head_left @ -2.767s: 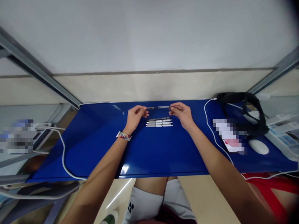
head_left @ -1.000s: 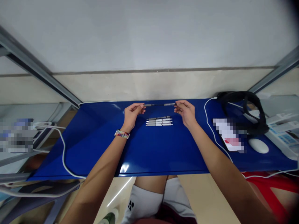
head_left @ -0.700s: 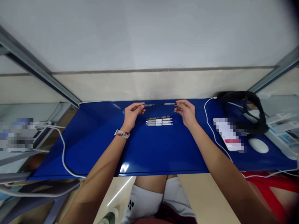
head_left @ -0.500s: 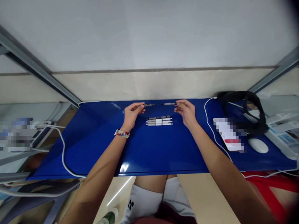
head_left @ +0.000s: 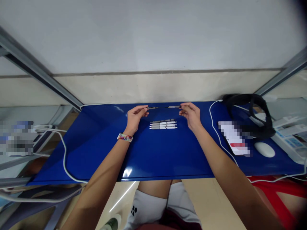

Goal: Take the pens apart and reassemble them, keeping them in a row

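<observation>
1. Blue tabletop (head_left: 153, 156). It carries everything listed below and runs wide to either side of both grips.

2. Black head strap (head_left: 263, 131). It is looped and lies well to the right of the right grip, at the tabletop's far right corner.

3. Left hand (head_left: 134, 117) and right hand (head_left: 192, 115). We see both raised at the far edge of the tabletop, palms turned inward and facing each other.

4. White computer mouse (head_left: 264, 149). It sits well right of the right grip and nearer to us than the strap.

5. Row of four pens (head_left: 163, 124). They lie flat and parallel, touching side by side. They are between the two grips and just nearer to us than them.

6. Patterned wristband (head_left: 124, 137). It is on the left wrist, behind the left grip.

7. Right pen half (head_left: 173, 106). The right grip is clamped on its outer end between thumb and fingertips. It is held level, its free end pointing at the left grip.

8. Left pen half (head_left: 153, 108). The left grip is clamped on its outer end in the same way. We note a small gap between the two halves, which are in line and not touching, above the row of pens.
</observation>
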A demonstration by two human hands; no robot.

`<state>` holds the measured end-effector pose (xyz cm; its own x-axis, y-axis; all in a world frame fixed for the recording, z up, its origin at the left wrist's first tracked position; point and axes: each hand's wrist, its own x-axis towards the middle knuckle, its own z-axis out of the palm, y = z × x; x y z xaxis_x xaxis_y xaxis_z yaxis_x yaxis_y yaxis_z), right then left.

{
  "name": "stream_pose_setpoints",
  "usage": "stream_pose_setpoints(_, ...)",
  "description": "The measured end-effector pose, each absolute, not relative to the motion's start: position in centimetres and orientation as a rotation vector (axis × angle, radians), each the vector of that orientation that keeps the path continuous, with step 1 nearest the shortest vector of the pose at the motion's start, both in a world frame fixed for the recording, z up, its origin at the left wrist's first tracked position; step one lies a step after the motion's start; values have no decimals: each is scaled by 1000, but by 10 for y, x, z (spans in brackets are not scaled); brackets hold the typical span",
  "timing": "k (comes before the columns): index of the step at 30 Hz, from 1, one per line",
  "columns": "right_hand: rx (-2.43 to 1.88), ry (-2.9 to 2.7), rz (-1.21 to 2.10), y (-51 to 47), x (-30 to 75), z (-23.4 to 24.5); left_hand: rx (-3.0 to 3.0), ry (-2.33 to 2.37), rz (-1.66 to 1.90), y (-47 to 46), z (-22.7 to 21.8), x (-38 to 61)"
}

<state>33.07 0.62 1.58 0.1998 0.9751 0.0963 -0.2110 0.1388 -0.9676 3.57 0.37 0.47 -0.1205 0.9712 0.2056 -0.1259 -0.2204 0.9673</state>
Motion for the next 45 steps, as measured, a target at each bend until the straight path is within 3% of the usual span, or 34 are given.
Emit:
stream_pose_setpoints(25,-924,-1210,1149,-5,316,20,1288,1062,1314,-2,9,46)
stream_pose_setpoints(34,-899,-1302,1157,-12,312,24,1582,1173,1223,-10,17,45)
stream_pose_setpoints(45,-950,-1160,1253,-7,314,19,1613,1100,1249,-12,19,47)
